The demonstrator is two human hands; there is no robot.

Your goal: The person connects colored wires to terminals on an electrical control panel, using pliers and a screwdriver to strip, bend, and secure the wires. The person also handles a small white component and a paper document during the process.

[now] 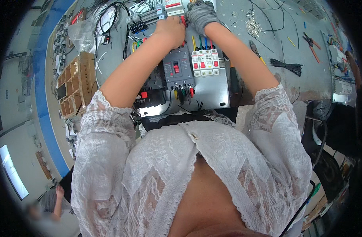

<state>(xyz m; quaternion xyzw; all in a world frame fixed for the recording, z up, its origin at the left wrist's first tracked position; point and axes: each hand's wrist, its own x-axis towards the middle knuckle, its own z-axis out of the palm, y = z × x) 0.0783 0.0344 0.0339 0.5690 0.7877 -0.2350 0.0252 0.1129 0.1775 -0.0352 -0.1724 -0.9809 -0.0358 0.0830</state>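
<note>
My bare left hand [171,32] is at the far side of a metal mounting plate [212,93], its fingers closed beside a red wire [184,21]. What it pinches is hidden behind the fingers. Close by on the right, my right hand [202,16], in a grey knit glove, curls at the top edge of view around something I cannot make out. A white breaker with red marks [173,5] sits just past my left hand. Nearer me on the plate are a large dark grey breaker [177,69] with a red toggle and several small white breakers [205,62] with coloured wires.
A wooden compartment box [86,73] stands at left, near a clear plastic bag [81,34]. On the right lie black cable ties [287,66], orange-handled pliers [312,45], yellow-handled cutters [257,51] and scattered small metal pieces [253,25]. Another person [50,203] is at lower left.
</note>
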